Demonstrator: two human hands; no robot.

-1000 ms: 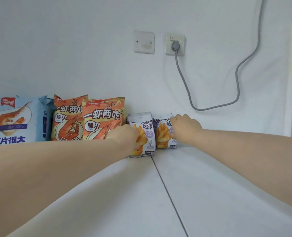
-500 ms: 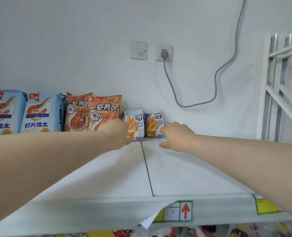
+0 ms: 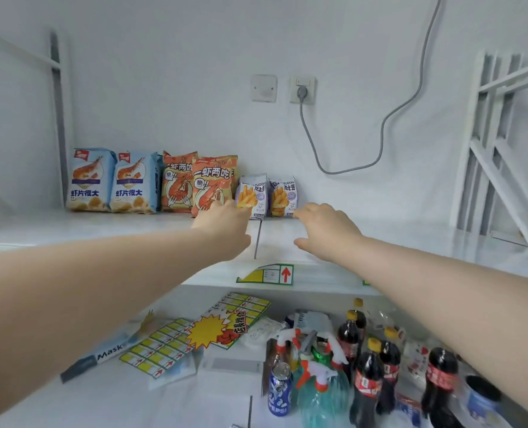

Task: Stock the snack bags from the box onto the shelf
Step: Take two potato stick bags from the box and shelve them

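Along the wall on the white shelf [image 3: 411, 239] stands a row of snack bags: two blue shrimp-chip bags [image 3: 111, 180], two orange shrimp bags [image 3: 201, 183] and two small white-and-purple fries bags [image 3: 267, 196]. My left hand [image 3: 222, 223] hovers over the shelf just in front of the orange bags and the left fries bag, holding nothing. My right hand [image 3: 324, 230] is over the shelf in front of the right fries bag, fingers spread, empty. The box is not in view.
A grey cable [image 3: 349, 168] hangs from a wall socket [image 3: 302, 89] above the bags. A white frame [image 3: 500, 149] leans at the right. On the lower shelf lie label sheets [image 3: 201, 335], a mask box [image 3: 102, 356], spray bottles [image 3: 318, 384], a can and several cola bottles [image 3: 367, 375].
Both hands have let go of the fries bags and drawn back toward me. The view has pulled back and tilted down, so the lower shelf now shows.
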